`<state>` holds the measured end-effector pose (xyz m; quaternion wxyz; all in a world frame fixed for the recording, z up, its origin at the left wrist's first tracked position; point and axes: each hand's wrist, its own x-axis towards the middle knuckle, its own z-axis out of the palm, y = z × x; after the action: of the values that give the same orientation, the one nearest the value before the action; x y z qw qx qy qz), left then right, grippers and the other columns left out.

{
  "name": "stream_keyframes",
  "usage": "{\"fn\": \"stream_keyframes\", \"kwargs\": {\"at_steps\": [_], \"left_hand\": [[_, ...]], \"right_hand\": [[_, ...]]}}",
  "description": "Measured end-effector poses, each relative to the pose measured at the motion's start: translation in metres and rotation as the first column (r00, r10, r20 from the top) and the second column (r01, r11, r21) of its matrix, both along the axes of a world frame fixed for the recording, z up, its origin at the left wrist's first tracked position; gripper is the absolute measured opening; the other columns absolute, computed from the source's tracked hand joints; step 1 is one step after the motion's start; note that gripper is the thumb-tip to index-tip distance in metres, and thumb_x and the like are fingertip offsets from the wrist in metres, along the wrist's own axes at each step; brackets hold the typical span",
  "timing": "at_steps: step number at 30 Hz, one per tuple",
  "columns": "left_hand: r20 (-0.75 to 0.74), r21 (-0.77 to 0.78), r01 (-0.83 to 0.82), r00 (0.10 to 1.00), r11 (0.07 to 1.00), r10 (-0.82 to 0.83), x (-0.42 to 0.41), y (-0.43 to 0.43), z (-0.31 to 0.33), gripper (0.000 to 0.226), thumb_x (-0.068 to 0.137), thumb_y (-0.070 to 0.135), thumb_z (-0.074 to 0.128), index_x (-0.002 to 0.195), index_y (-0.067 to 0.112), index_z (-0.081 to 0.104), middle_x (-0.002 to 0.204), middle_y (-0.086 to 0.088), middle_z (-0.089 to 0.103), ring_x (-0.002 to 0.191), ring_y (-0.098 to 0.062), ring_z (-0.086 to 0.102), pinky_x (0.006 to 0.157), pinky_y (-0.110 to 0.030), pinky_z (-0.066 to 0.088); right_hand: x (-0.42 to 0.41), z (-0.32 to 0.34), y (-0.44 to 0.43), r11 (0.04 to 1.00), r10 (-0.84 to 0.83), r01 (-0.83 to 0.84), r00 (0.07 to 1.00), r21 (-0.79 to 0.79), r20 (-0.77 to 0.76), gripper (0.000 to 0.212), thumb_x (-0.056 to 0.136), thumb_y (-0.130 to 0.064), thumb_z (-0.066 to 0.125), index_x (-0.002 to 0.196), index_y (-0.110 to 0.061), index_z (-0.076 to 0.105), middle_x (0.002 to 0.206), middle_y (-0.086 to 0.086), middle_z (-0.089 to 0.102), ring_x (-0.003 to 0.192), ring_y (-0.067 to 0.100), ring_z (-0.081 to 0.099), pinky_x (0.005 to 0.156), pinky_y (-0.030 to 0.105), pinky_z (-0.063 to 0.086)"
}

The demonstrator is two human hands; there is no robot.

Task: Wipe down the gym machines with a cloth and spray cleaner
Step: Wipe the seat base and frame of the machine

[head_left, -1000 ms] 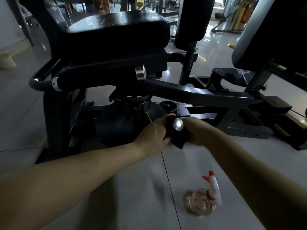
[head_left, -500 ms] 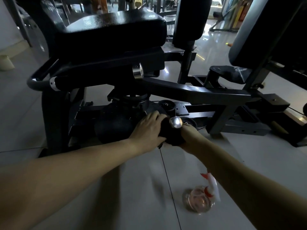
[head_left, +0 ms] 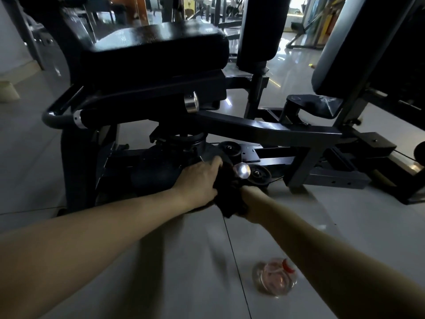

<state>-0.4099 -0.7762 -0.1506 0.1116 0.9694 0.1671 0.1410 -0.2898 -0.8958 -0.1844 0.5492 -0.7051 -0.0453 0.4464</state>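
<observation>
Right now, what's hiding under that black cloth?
The right hand goes under the crumpled black cloth: only its wrist shows, and its fingers are covered. A shiny round metal knob pokes out at the top, but its stem is hidden.

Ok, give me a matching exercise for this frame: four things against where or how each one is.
Things:
1. spray bottle
2. cloth
3. seat pad
4. round knob

Place or state:
a. shiny silver
b. on the floor tiles
c. dark, crumpled, just below the knob
d. black, flat, highest of the four

Pairs: 1-b; 2-c; 3-d; 4-a
</observation>
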Motion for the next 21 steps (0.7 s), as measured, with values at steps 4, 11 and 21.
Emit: {"fn": "stream_keyframes", "kwargs": {"at_steps": [4, 11, 21], "left_hand": [[-0.254, -0.307, -0.277, 0.946, 0.911, 0.202, -0.012, 0.021, -0.019, 0.019, 0.091, 0.02, 0.065, 0.109, 0.017, 0.059, 0.102, -0.003, 0.066, 0.094, -0.025, 0.065, 0.081, -0.041, 0.056], [0.125, -0.369, -0.032, 0.989, 0.929, 0.084, -0.003, -0.001, -0.007, 0.033, 0.088, 0.021, 0.068, 0.119, 0.017, 0.06, 0.115, -0.001, 0.058, 0.103, -0.019, 0.058, 0.086, -0.034, 0.051], [0.072, -0.332, -0.18, 0.974, 0.926, 0.215, -0.011, 0.03, -0.021, 0.004, 0.087, 0.016, 0.064, 0.086, 0.017, 0.067, 0.093, 0.002, 0.062, 0.094, -0.026, 0.065, 0.072, -0.032, 0.048]], "right_hand": [[-0.019, -0.006, 0.014, 0.991, 0.035, -0.031, 0.999, 0.131, -0.033, 0.024, 0.098, 0.008, 0.043, 0.096, 0.004, 0.066, 0.081, 0.017, 0.068, 0.069, 0.025, 0.068, 0.058, 0.032, 0.058], [-0.022, 0.004, 0.007, 0.958, -0.17, 0.168, 0.985, 0.231, -0.015, 0.021, 0.088, 0.005, 0.046, 0.09, 0.008, 0.066, 0.069, 0.018, 0.057, 0.057, 0.029, 0.056, 0.055, 0.035, 0.044], [-0.038, -0.015, 0.03, 0.987, -0.058, 0.061, 0.998, 0.151, -0.026, 0.022, 0.096, 0.009, 0.04, 0.095, 0.005, 0.061, 0.081, 0.021, 0.064, 0.066, 0.029, 0.067, 0.056, 0.035, 0.057]]}}
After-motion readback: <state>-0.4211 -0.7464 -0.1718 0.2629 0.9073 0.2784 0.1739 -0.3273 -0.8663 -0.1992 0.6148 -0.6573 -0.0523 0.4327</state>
